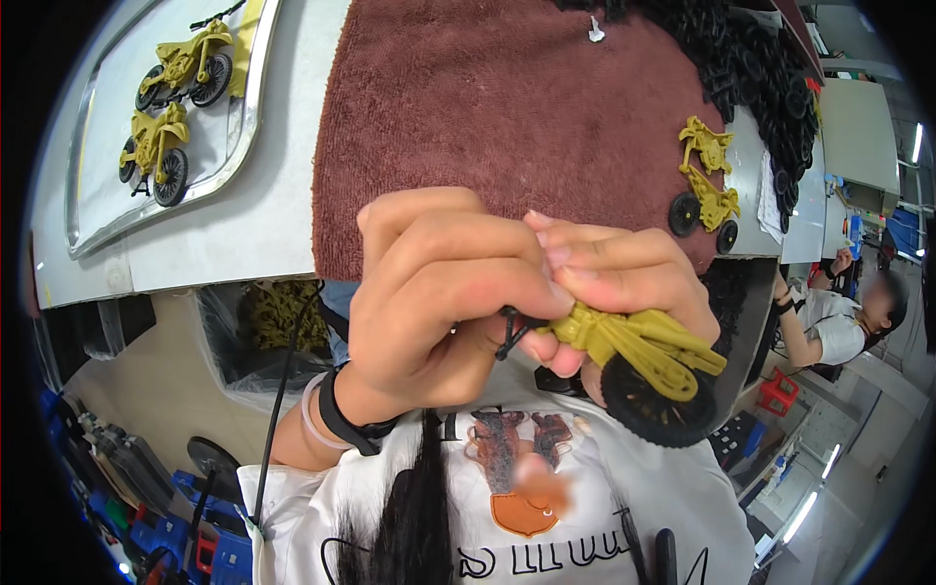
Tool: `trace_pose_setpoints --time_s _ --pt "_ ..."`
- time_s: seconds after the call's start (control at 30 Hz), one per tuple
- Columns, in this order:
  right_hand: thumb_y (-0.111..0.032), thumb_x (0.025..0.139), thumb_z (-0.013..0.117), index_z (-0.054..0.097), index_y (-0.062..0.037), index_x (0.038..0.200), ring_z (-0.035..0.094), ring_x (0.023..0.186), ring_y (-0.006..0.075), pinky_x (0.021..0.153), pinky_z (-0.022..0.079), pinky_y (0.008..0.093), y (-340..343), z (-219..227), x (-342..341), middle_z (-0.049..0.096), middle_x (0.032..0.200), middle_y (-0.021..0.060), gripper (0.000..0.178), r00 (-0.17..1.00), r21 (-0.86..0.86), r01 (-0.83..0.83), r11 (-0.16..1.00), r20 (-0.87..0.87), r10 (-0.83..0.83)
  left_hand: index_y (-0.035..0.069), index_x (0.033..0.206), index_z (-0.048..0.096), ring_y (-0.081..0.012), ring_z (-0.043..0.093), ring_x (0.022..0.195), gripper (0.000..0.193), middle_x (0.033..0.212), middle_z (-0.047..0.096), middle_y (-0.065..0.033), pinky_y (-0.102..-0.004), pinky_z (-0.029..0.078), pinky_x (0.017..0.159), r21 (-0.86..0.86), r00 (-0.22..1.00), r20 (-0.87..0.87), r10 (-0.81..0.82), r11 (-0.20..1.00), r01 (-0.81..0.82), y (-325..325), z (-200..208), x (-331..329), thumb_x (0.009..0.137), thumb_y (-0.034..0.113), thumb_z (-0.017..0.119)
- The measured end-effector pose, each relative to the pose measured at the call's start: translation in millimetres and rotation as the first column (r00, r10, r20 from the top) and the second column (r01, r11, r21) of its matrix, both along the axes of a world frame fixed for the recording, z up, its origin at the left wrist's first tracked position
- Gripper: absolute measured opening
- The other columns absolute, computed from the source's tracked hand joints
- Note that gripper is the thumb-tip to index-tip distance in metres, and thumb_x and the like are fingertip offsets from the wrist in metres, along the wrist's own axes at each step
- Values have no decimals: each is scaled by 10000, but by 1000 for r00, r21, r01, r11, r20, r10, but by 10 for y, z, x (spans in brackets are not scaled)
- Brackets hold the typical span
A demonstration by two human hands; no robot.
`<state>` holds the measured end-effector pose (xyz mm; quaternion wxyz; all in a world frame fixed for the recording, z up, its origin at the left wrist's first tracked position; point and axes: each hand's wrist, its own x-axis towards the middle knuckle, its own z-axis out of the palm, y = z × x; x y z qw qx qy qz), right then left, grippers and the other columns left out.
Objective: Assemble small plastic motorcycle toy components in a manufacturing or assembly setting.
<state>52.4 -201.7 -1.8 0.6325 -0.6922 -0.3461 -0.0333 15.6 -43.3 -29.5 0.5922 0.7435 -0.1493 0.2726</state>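
Observation:
Close to my chest is a toy motorcycle (639,341), olive-yellow with a black spoked wheel (658,405) toward the lower right. My right hand (634,278) is closed around its body from above. Fingers of my left hand (439,292), bent and pressed together, meet my right fingertips at the toy's left end. A small black rod-like part (510,333) sticks out under my left fingers, next to the yellow body. My fingers hide where it joins the toy.
A brown towel (439,107) covers the table. At left, a metal-rimmed tray (249,136) holds two toy motorcycles (156,141). Yellow toy bodies (707,146) lie at right, near heaped black parts (751,68). Below, a bag of yellow parts (283,317); a co-worker (829,322) sits far right.

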Motion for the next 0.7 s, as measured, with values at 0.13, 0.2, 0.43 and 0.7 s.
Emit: trace_pose_setpoints --time_s 0.13,0.2,0.43,0.7 --pt "-64 666 838 652 16 1055 676 859 236 784 555 334 -83 14 160 666 931 145 439 1000 -131 -11 991 -31 7 56 962 665 -253 597 890 321 977 643 -82 -349 453 819 -134 975 -151 -163 981 143 106 6 66 650 -14 690" --pt "-137 652 859 624 25 1153 643 855 182 706 522 291 -83 -1 178 657 933 117 576 982 -119 8 993 -184 -30 -28 1138 582 -258 566 1057 456 1122 580 -151 -363 427 943 -205 882 -295 -366 926 315 322 121 127 752 114 781" --pt "-418 582 865 202 0 1491 616 967 184 811 518 280 87 52 258 428 1291 145 1200 990 -116 -63 991 -134 47 -27 1079 622 -136 646 899 464 1026 679 -102 -279 514 799 -79 836 -436 -333 939 333 567 487 344 675 40 839" --pt "-344 665 828 429 1 1380 616 918 185 827 505 288 -184 41 305 496 1235 152 889 985 -151 6 989 -172 -32 -55 1290 470 -227 673 940 473 1071 641 -208 -334 558 886 -33 892 -273 361 923 -384 2842 788 1105 888 100 664"
